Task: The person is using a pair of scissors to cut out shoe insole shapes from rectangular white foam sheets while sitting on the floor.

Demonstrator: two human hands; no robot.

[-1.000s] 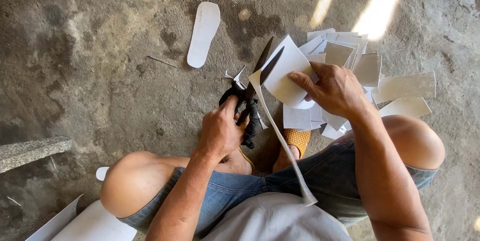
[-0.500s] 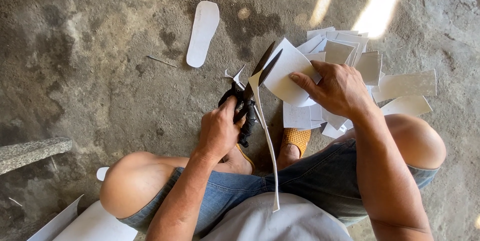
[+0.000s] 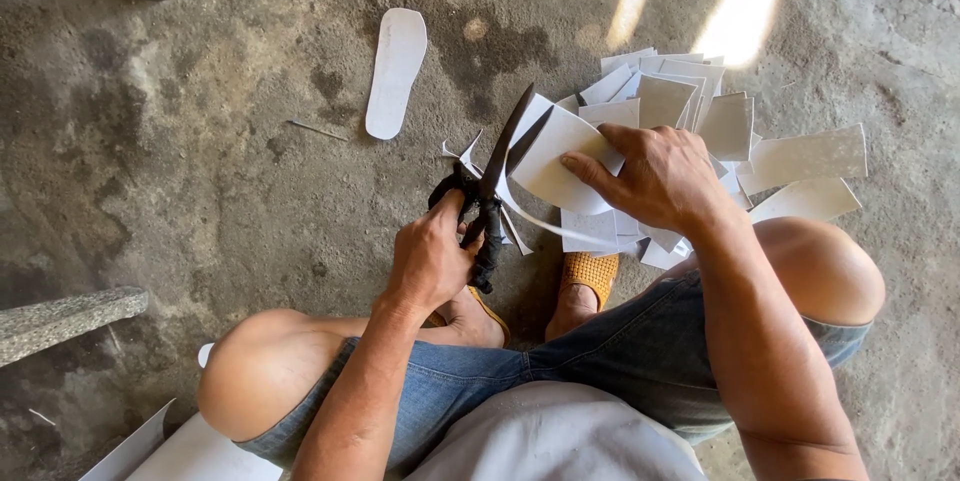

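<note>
The white sheet (image 3: 555,163) you are cutting sits between your two hands, held up above the floor, with the black scissors (image 3: 490,191) biting into its left edge. The blades are parted in a narrow V, their tips pointing up and away from you, and one blade lies across the sheet's face. A thin trimmed strip (image 3: 560,229) curls off the sheet's lower edge and runs below your right hand.

Your left hand (image 3: 430,261) is clenched around the scissor handles, knuckles up, wrist bent slightly outward, the forearm rising from between your knees. Your right hand (image 3: 655,176) grips the sheet from its right side, fingers spread flat over the top face with the index finger stretched toward the blades; whether the thumb is underneath cannot be seen. That forearm comes in steeply over your right knee.

Just beyond and under your right hand lies a loose pile of white rectangular pieces (image 3: 700,111), fanned out and overlapping on the concrete floor (image 3: 200,161). Well beyond your left hand, a finished white insole shape (image 3: 395,71) lies alone on the floor, with a thin sliver (image 3: 315,129) near it. Below your hands, your foot in a woven orange sandal (image 3: 590,276) rests on the floor. More white sheet stock (image 3: 180,446) lies beside your left knee.
</note>
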